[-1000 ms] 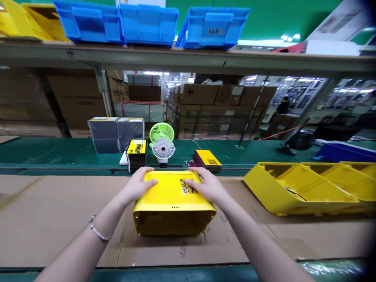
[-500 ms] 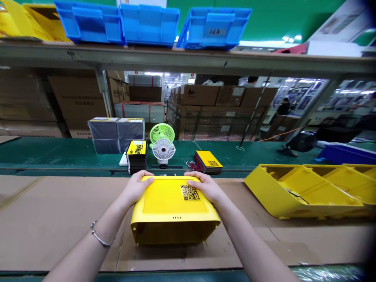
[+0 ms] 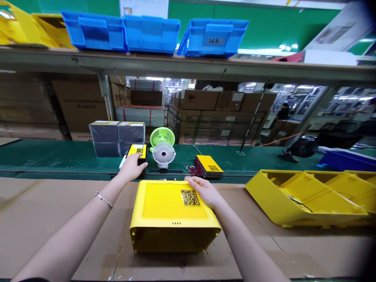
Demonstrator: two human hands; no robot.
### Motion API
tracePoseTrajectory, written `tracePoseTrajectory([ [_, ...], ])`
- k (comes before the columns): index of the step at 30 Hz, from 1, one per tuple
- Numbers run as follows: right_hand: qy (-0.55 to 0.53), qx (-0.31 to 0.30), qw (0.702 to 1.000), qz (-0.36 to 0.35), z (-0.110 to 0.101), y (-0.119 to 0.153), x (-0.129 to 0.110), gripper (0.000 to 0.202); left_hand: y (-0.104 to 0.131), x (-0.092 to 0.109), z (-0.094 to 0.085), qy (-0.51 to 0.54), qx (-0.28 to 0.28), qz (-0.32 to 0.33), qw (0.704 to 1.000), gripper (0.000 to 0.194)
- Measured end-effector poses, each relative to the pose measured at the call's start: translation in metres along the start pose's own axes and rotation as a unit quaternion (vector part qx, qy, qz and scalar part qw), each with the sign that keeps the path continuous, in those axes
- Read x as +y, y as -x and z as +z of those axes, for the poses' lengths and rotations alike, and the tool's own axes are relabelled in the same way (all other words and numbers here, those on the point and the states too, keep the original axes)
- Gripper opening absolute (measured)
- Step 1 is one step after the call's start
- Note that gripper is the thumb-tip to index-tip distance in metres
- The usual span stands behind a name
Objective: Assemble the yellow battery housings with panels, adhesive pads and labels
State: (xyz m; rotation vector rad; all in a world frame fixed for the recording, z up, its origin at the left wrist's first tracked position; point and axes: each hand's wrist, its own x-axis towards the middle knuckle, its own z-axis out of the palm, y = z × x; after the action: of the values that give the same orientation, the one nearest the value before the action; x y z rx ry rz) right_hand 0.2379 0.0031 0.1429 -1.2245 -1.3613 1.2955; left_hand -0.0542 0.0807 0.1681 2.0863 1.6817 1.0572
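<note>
A yellow plastic housing (image 3: 164,201) with a QR code on its top rests on the cardboard, its hollow open side facing me. My right hand (image 3: 205,192) grips its far right corner, thumb on top and fingers over the back edge. My left hand (image 3: 132,166) reaches past the housing to a stack of yellow-topped black pieces (image 3: 138,149). Its fingers lie over the stack's near part, with thumb and forefinger apart; whether they press on it I cannot tell. Right of the two fans lies another yellow-topped stack (image 3: 209,163) with red wires at its side.
A white fan (image 3: 163,153) and a green fan (image 3: 163,136) stand beyond the housing. Several yellow housings (image 3: 293,196) lie in a row on the right. Grey wrapped blocks (image 3: 117,137) stand at the back left. Blue bins (image 3: 151,35) line the overhead shelf (image 3: 176,64).
My left hand has let go of the housing's far left corner and moved forward and left onto the yellow-topped stack. My right hand keeps its grip. The view has tilted slightly upward.
</note>
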Motion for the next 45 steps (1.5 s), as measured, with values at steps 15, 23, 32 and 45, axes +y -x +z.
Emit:
tracePoseTrajectory([
  [15,0.020,-0.005,1.000,0.007,-0.001,0.000,-0.001,0.037,-0.006,-0.020,-0.026,-0.134,0.107,-0.007,0.985,0.018],
  [23,-0.030,-0.052,0.998,0.031,0.002,0.003,-0.007,0.039,0.018,0.038,-0.067,0.153,0.230,0.008,0.961,0.026],
  [32,0.222,0.131,0.960,-0.106,0.007,0.011,-0.024,0.030,0.087,0.093,-0.072,0.482,-0.060,-0.035,0.873,0.047],
  [45,0.140,-0.090,0.962,-0.215,0.076,0.094,-0.090,0.009,0.156,0.120,-0.037,0.474,-0.183,-0.081,0.857,0.037],
])
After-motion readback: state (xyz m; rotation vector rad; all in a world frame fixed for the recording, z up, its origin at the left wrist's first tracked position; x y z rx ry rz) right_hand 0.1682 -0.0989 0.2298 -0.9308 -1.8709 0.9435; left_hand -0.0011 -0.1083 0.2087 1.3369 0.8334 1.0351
